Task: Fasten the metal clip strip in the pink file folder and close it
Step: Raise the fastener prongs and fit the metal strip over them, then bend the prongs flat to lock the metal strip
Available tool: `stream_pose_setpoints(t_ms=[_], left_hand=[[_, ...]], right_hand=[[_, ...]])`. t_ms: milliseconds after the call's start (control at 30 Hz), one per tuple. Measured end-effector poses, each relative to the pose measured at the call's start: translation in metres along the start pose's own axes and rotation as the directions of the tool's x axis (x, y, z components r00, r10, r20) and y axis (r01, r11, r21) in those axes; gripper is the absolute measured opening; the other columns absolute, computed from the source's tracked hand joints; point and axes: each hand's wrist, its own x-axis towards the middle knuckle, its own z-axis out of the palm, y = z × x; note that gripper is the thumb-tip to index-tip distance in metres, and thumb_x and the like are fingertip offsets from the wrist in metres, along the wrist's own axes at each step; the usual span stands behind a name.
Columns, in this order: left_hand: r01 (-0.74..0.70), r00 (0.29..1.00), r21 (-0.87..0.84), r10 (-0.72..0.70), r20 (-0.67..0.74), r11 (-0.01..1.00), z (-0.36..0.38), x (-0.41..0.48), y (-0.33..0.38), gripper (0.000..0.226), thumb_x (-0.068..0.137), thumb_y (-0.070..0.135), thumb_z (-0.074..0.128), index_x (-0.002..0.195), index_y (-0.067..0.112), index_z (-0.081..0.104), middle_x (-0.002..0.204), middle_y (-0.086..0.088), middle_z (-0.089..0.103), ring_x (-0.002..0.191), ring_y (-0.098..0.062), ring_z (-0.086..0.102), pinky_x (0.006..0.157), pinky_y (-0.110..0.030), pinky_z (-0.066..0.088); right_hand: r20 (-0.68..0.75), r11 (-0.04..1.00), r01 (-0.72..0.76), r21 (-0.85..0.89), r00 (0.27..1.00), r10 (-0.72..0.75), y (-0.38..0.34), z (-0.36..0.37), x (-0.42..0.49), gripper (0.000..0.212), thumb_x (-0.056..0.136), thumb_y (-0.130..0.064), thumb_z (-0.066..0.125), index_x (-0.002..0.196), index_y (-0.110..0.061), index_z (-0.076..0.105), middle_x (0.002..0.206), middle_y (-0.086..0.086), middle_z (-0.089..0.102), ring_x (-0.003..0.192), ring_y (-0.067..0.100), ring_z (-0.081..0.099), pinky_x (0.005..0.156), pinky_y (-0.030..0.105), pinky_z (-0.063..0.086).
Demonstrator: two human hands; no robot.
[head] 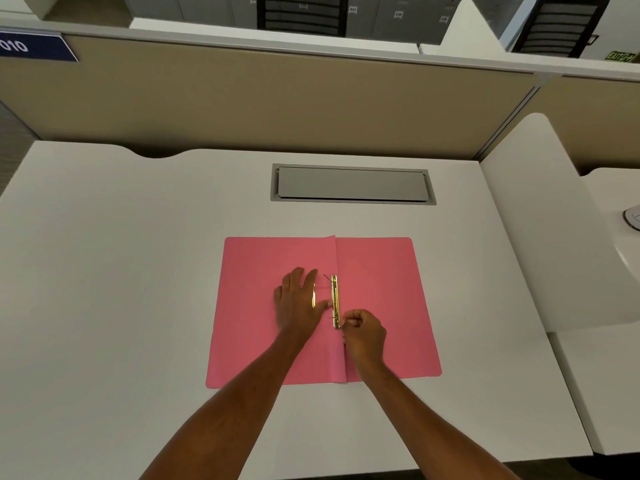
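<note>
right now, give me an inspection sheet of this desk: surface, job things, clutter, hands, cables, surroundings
surface: white desk, with a closed grey cable hatch at the back.
job's things: pink file folder lies open and flat; gold metal clip strip runs along its centre fold.
clutter: nothing seen.
hands: left hand pressed flat on the left flap beside the strip; right hand curled, fingertips pinching at the strip's near end.
cables: nothing seen.
surroundings: beige partition behind the desk, blue 010 sign, black chairs beyond.
</note>
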Motion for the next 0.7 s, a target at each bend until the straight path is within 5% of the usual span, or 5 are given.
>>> stream_pose_setpoints(t_ms=[133, 267, 533, 700], left_hand=[[-0.06, 0.994, 0.102, 0.051, 0.096, 0.993, 0.006, 0.004, -0.008, 0.095, 0.101, 0.07, 0.052, 0.174, 0.029, 0.008, 0.183, -0.011, -0.014, 0.17, -0.036, -0.014, 0.139, -0.057, -0.001], [-0.083, 0.982, 0.117, 0.061, 0.179, 0.99, 0.007, 0.007, -0.012, 0.096, 0.103, 0.074, 0.04, 0.174, 0.027, -0.005, 0.18, -0.014, -0.022, 0.168, -0.037, -0.019, 0.137, -0.063, -0.003], [-0.094, 0.973, 0.072, 0.077, 0.216, 0.993, 0.011, 0.01, -0.015, 0.095, 0.105, 0.072, 0.038, 0.172, 0.027, -0.01, 0.178, -0.014, -0.028, 0.166, -0.037, -0.026, 0.135, -0.066, -0.009], [-0.081, 0.981, 0.072, 0.067, 0.184, 0.994, 0.016, 0.01, -0.016, 0.102, 0.1, 0.079, 0.04, 0.173, 0.028, -0.011, 0.178, -0.012, -0.028, 0.167, -0.036, -0.026, 0.136, -0.063, -0.01]], right_hand=[[0.004, 0.988, 0.105, -0.108, 0.994, -0.106, 0.002, -0.002, -0.001, 0.02, 0.094, 0.006, 0.064, 0.097, -0.007, 0.079, 0.095, 0.006, 0.078, 0.09, 0.024, 0.071, 0.075, 0.026, 0.056], [0.073, 0.954, 0.214, -0.209, 0.976, -0.203, 0.006, -0.003, -0.002, 0.013, 0.098, -0.003, 0.069, 0.104, -0.007, 0.08, 0.101, 0.007, 0.077, 0.09, 0.018, 0.068, 0.073, 0.015, 0.049], [0.224, 0.782, 0.434, -0.448, 0.901, -0.372, 0.008, -0.004, 0.001, 0.034, 0.103, -0.013, 0.067, 0.137, -0.014, 0.07, 0.118, 0.007, 0.072, 0.101, 0.022, 0.07, 0.089, 0.03, 0.062], [0.259, 0.759, 0.44, -0.48, 0.898, -0.357, 0.007, -0.006, 0.008, 0.032, 0.103, -0.013, 0.067, 0.135, -0.015, 0.072, 0.113, 0.008, 0.069, 0.096, 0.025, 0.069, 0.082, 0.034, 0.063]])
